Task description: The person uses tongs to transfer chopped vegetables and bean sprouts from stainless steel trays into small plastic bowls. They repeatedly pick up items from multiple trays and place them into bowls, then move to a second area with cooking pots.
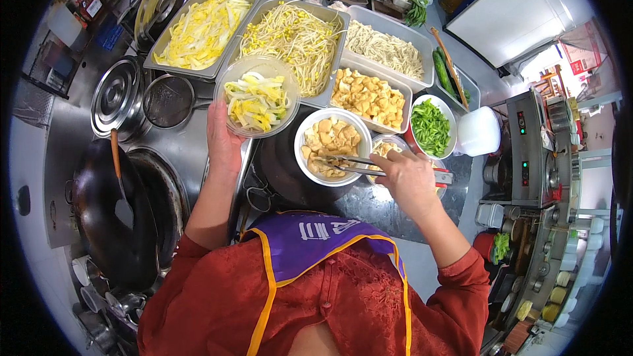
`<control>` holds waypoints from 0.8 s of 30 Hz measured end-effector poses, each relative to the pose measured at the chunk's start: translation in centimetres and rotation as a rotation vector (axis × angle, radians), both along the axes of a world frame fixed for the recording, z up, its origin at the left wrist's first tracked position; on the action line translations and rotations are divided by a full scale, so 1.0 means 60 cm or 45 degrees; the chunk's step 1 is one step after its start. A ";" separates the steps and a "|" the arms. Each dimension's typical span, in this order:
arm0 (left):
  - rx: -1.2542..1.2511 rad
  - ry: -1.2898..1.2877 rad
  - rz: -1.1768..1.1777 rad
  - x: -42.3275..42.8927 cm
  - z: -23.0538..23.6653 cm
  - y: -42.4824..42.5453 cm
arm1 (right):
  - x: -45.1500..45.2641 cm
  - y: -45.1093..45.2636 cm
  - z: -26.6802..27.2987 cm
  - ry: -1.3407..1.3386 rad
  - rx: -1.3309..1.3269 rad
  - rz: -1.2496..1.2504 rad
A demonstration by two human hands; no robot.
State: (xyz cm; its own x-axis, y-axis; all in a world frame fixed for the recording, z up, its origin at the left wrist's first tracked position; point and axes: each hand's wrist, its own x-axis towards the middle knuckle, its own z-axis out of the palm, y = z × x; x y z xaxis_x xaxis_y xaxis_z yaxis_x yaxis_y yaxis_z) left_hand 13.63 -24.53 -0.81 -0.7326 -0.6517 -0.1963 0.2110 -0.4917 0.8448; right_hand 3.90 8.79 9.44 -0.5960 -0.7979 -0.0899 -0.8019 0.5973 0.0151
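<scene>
My left hand (pixel 225 133) holds a clear round plastic bowl (pixel 257 63) by its left side and underside; cut napa cabbage (pixel 254 101) lies in it. My right hand (pixel 408 178) grips metal tongs (pixel 357 171), whose tips reach into a white round bowl (pixel 298 146). Light-brown fried tofu pieces (pixel 336 136) fill that bowl, and the tongs' ends lie among them. Another clear bowl with pale strips (pixel 385 148) is partly hidden behind my right hand. Beyond the bowls are shredded cabbage (pixel 203 32), soybean sprouts (pixel 296 39) and tofu puffs (pixel 368 99) in rectangular containers.
Pale noodle-like strips (pixel 385 49) fill a container at the back. Chopped green vegetable (pixel 430 126) in a bowl, stacked plastic containers (pixel 478 131) and cucumbers (pixel 441 69) stand at right. To the left are a dark wok (pixel 99 217) with a spatula (pixel 123 212), a strainer (pixel 168 101) and lids.
</scene>
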 end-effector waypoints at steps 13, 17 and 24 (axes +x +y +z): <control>0.166 0.154 -0.320 -0.020 -0.001 0.081 | -0.002 -0.044 0.174 0.105 -0.389 -0.051; 0.156 0.117 -0.312 -0.028 -0.002 0.075 | -0.007 -0.007 0.196 0.118 -0.310 -0.327; 0.167 0.120 -0.169 -0.011 -0.027 0.017 | -0.009 0.001 0.077 0.074 0.011 -0.194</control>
State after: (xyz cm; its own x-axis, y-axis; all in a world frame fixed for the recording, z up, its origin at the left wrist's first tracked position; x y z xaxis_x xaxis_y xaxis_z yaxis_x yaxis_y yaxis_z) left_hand 12.96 -23.51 -2.43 -0.8297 -0.5213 -0.1998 0.2118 -0.6251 0.7512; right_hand 3.36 8.83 14.08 -0.7142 -0.6975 -0.0583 -0.6999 0.7113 0.0642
